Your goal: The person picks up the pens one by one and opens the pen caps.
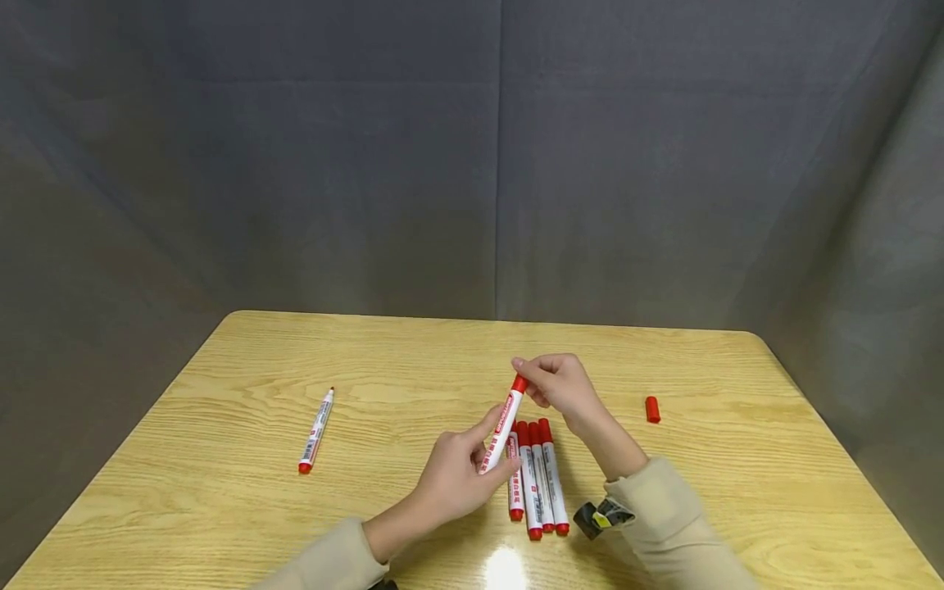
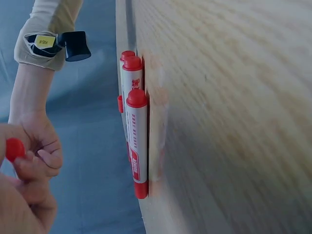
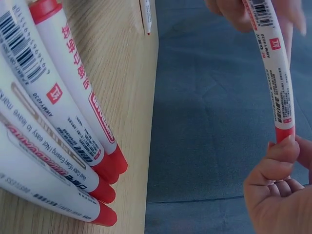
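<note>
A white marker with red lettering is held slantwise above the table, its red cap end up. My left hand grips its barrel near the lower end. At the upper end my right hand pinches the red cap between thumb and fingers. In the right wrist view the cap sits against the barrel. Just below the hands lies a row of several capped red markers, side by side on the table.
An uncapped marker lies at the left of the wooden table, tip pointing away. Its tip is red. A loose red cap lies on the right. A grey curtain hangs behind the table.
</note>
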Demonstrator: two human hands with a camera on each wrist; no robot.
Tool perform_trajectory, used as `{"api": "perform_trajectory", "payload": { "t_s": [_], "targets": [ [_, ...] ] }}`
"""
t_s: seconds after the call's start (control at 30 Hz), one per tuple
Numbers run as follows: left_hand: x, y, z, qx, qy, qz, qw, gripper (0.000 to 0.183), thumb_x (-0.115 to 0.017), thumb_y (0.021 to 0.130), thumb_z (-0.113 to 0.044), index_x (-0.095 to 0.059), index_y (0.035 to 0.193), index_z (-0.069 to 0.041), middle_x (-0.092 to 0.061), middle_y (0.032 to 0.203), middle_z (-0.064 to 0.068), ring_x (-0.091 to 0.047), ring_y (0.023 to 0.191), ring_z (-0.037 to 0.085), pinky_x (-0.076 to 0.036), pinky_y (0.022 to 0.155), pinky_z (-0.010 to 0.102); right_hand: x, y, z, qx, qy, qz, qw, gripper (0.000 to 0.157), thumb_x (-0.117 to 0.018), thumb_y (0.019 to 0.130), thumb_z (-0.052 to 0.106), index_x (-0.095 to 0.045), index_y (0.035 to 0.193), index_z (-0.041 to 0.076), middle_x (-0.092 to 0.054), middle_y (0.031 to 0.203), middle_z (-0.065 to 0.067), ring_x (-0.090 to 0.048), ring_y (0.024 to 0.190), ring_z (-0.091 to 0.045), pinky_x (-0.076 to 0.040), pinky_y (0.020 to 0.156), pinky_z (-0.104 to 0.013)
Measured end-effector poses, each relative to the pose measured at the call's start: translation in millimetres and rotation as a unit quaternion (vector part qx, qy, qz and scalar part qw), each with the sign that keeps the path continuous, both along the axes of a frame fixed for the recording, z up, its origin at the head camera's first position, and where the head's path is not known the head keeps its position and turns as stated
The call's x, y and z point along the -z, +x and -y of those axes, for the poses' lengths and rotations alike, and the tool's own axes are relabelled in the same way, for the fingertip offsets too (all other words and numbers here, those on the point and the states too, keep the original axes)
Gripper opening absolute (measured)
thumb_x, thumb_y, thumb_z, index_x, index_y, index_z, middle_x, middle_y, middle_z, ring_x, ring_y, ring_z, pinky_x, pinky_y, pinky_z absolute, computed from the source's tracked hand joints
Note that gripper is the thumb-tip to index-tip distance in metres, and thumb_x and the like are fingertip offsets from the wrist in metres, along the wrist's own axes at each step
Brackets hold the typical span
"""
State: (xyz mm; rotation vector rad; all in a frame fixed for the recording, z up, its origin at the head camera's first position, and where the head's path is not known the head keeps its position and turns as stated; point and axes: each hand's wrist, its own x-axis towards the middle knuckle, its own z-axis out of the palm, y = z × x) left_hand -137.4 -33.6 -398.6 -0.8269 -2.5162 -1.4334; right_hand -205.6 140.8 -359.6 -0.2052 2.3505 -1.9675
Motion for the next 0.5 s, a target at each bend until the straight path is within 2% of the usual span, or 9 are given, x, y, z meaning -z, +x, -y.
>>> {"api": "perform_trajectory", "payload": {
  "t_s": [0.1,0.23,0.37,0.5],
  "targets": [
    [0.8,0.1,-1.0,-0.019,-0.01,-0.033,0.9992,0.056,-0.065,0.082,-0.013,-0.044,0.134,-0.003,-0.042,0.047,-0.01,-0.027,0.036,-0.006,-0.025,0.031,0.012,-0.4,0.9,1.2,0.004,-0.002,-0.002,1.0,0.032,-0.057,0.09,0.018,-0.058,0.064,-0.001,-0.047,0.053,0.0,-0.038,0.048,-0.009,-0.032,0.045,-0.02],
    [-1.2,1.2,-1.4,-0.009,0.007,-0.058,0.9982,0.053,-0.061,0.081,-0.004,-0.044,0.13,0.007,-0.048,0.051,-0.006,-0.026,0.037,-0.007,-0.026,0.031,0.012,-1.7,1.5,-0.1,-0.006,-0.011,0.0,1.0,0.031,-0.056,0.091,0.016,-0.057,0.067,-0.002,-0.046,0.054,0.0,-0.038,0.048,-0.008,-0.032,0.045,-0.02],
    [-5.5,1.4,-2.8,0.015,0.034,-0.059,0.9975,0.05,-0.059,0.081,0.0,-0.043,0.127,0.012,-0.049,0.053,-0.003,-0.026,0.038,-0.008,-0.026,0.032,0.011,-3.0,0.8,-3.3,-0.018,-0.035,0.002,0.999,0.029,-0.055,0.091,0.013,-0.057,0.067,-0.003,-0.045,0.054,-0.001,-0.037,0.047,-0.008,-0.031,0.045,-0.02],
    [-9.3,0.9,-3.1,0.024,0.052,-0.049,0.9971,0.049,-0.058,0.082,0.001,-0.043,0.127,0.013,-0.047,0.052,-0.003,-0.026,0.039,-0.007,-0.026,0.032,0.011,-2.9,-1.1,-5.1,-0.032,-0.063,0.004,0.998,0.029,-0.054,0.092,0.012,-0.056,0.065,-0.001,-0.044,0.053,-0.001,-0.034,0.046,-0.008,-0.028,0.045,-0.02]
  ]
}}
